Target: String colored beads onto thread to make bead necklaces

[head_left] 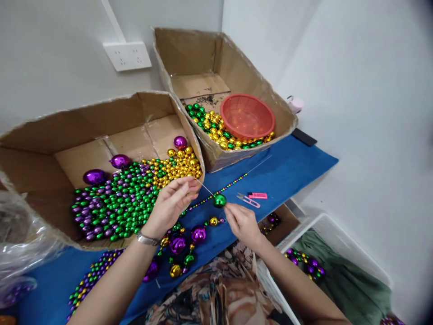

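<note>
A shiny green ball bead (219, 201) hangs between my two hands above the blue cloth. My right hand (241, 225) is closed at the bead's lower right side, thumb and finger pinched there. From the bead a thin white string (205, 187) runs up and left to my left hand (176, 201), whose thumb and fingertips are pinched on it. Below my hands lies a strand of large purple, gold and green beads (177, 244). A thin string of small beads (231, 184) stretches across the cloth behind the green bead.
At left, a cardboard box (142, 101) holds many small beads. Another box (223, 158) behind it holds gold and green beads and a red basket (247, 115). Pink thread snips (248, 201) and a pink lighter-like item (257, 195) lie on the blue cloth (287, 167). A white bin (358, 253) stands right.
</note>
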A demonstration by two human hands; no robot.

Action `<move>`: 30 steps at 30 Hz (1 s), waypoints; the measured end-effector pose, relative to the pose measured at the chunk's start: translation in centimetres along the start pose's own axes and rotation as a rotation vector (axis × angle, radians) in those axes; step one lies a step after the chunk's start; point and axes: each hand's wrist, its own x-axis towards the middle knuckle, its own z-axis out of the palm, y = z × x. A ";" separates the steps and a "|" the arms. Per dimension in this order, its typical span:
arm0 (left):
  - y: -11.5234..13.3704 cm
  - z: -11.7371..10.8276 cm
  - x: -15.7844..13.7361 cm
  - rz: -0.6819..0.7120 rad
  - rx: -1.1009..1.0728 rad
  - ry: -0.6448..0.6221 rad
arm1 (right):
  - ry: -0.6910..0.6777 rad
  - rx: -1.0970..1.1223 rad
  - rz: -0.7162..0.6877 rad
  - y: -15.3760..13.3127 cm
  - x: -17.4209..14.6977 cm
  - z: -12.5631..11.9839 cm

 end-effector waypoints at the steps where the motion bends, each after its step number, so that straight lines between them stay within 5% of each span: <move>1: 0.1 -0.4 0.1 0.008 0.009 0.029 | 0.002 0.005 0.001 0.1 0.0 0.0; 6: 0.3 -2.8 0.6 0.127 0.168 0.170 | 0.034 0.042 -0.011 0.6 -0.5 -0.1; 10: -0.2 -5.0 1.9 0.237 0.563 0.223 | 0.064 0.051 0.001 1.0 -0.8 -0.2; 16: -1.7 -6.4 4.3 0.211 1.332 0.034 | 0.033 0.074 0.030 1.1 -1.1 -0.3; 24: -3.1 -6.3 4.7 0.170 1.426 0.005 | 0.034 0.087 0.045 1.7 -1.7 0.0; 30: -4.3 -5.4 4.4 0.193 1.273 0.069 | 0.027 0.088 0.035 1.5 -1.5 0.4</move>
